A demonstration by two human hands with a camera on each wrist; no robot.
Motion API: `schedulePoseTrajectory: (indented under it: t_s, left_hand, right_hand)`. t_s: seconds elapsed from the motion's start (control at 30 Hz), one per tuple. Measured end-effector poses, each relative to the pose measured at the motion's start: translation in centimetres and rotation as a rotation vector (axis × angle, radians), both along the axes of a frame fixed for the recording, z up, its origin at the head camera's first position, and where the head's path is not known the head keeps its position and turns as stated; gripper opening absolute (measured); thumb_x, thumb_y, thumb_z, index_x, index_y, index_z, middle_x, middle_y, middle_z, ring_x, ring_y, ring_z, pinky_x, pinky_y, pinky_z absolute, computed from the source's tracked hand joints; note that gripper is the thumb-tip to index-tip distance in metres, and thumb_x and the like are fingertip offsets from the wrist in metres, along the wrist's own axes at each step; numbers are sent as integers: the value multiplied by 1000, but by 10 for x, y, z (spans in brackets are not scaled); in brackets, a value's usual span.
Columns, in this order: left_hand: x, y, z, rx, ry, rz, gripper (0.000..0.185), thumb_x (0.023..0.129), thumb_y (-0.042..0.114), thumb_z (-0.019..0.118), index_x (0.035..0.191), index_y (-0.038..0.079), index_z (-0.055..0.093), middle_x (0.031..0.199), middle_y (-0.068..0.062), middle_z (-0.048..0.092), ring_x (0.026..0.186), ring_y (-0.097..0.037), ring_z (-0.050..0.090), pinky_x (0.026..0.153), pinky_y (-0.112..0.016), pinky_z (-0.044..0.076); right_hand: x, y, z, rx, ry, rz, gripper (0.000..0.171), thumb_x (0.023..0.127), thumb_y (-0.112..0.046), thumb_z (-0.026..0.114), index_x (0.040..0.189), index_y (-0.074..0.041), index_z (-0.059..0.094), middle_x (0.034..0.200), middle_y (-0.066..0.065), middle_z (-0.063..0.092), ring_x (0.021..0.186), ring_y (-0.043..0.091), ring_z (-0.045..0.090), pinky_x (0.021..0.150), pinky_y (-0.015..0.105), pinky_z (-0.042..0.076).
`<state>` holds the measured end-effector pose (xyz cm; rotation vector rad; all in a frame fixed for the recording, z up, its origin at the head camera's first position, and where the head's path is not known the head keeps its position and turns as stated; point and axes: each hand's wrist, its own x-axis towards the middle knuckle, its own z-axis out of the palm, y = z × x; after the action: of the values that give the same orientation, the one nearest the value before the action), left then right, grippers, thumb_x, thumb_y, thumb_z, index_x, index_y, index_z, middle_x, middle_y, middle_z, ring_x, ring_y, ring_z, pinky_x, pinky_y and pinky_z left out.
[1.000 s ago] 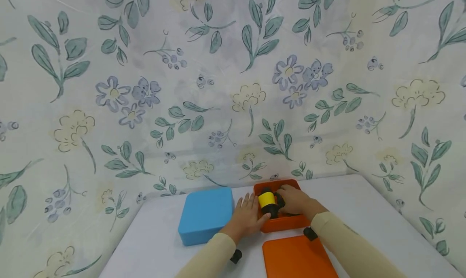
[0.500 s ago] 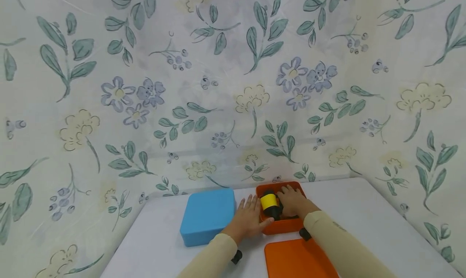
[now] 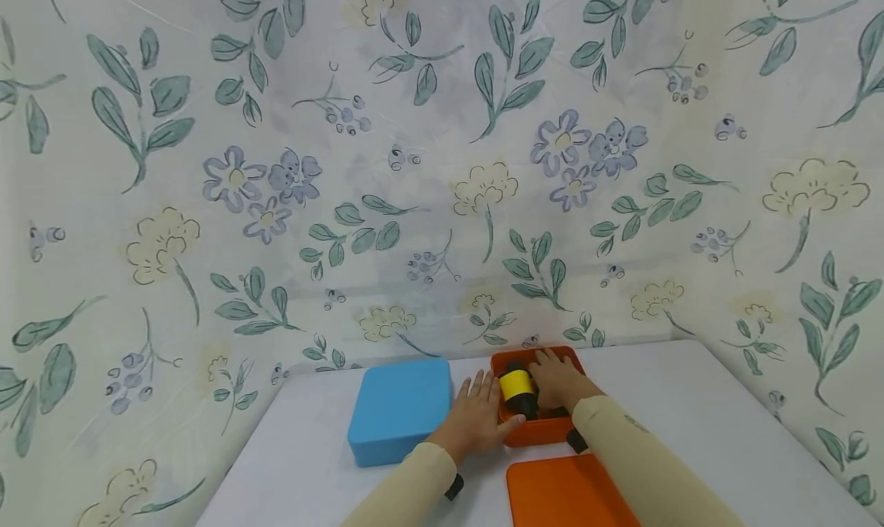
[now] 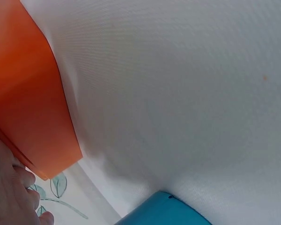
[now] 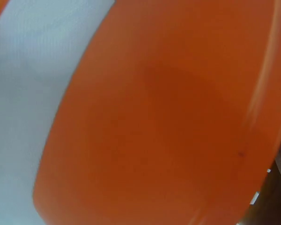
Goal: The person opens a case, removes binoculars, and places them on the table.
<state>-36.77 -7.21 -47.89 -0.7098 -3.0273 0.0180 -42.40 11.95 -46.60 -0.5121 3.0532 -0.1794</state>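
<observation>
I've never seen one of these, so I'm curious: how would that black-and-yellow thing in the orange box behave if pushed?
The black-and-yellow thing looks rounded at its yellow band, so it might roll. The raised walls of the orange box would probably stop it. Its firm outline suggests something stiff.

Pale cream sleeves on both arms, left one (image 3: 407,485) looks pretty plain, right one (image 3: 645,458) has a little greyish mark (image 3: 634,422) along the forearm, too small to read. There's a stubby black piece poking out by each cuff, left (image 3: 453,487) and right (image 3: 576,441). Left grip (image 3: 473,422) and right grip (image 3: 558,381) are both bare.
</observation>
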Motion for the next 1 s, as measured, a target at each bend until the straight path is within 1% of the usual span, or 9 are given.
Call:
schedulePoseTrajectory:
  t_s: [0.17, 0.23, 0.33, 0.5, 0.7, 0.77, 0.83, 1.0]
  left_hand:
    - [1, 0, 0, 18, -7, -3, 98, 90, 77, 22, 154, 3, 21, 160, -12, 17, 147, -28, 11, 116, -49, 9]
    - [2, 0, 0, 18, -9, -1, 98, 90, 77, 21, 154, 3, 21, 160, -12, 17, 147, -28, 11, 116, -49, 9]
    - [3, 1, 2, 15, 8, 2, 98, 90, 77, 20, 154, 4, 22, 160, -12, 18, 147, -28, 13, 116, -49, 11]
    - [4, 0, 4, 16, 12, 6, 97, 90, 77, 23, 154, 4, 22, 160, -12, 20, 147, -29, 13, 116, -50, 12]
    - [2, 1, 5, 19, 12, 4, 97, 90, 77, 23, 154, 3, 23, 159, -12, 20, 146, -29, 15, 116, -50, 12]
    - [2, 1, 6, 23, 12, 4, 98, 90, 77, 23, 154, 3, 25, 159, -12, 21, 146, -29, 16, 116, -50, 12]
    - [2, 1, 5, 20, 11, 6, 99, 89, 78, 22, 154, 3, 25, 159, -12, 21, 146, -29, 15, 116, -50, 12]
    - [4, 0, 4, 15, 4, 8, 99, 89, 79, 21, 154, 4, 23, 160, -12, 20, 146, -29, 14, 116, -50, 12]
  right_hand:
    - [3, 1, -1, 2, 25, 11, 74, 67, -26, 85, 132, -8, 53, 153, 22, 30, 141, 43, 23, 109, 65, 19]
    - [4, 2, 0, 0, 35, 17, 75, 66, -27, 85, 131, -8, 52, 153, 24, 29, 141, 44, 22, 109, 65, 18]
    - [4, 3, 2, 15, 59, 20, 80, 65, -29, 86, 132, -6, 49, 153, 25, 27, 141, 45, 21, 110, 64, 17]
    - [4, 4, 11, 37, 98, 22, 87, 65, -32, 85, 136, -2, 45, 154, 27, 25, 141, 45, 21, 110, 64, 18]
    - [4, 7, 23, 50, 135, 19, 86, 71, -31, 80, 141, 0, 42, 154, 29, 22, 139, 49, 22, 106, 67, 23]
    - [4, 8, 26, 44, 134, 12, 86, 72, -31, 79, 142, 1, 41, 154, 29, 21, 139, 50, 22, 105, 68, 23]
    - [4, 9, 29, 61, 127, 6, 88, 74, -34, 78, 144, 1, 39, 155, 29, 19, 140, 49, 20, 106, 67, 22]
    - [7, 11, 39, 66, 98, 14, 98, 72, -39, 80, 147, 2, 34, 156, 27, 16, 142, 46, 16, 108, 64, 21]
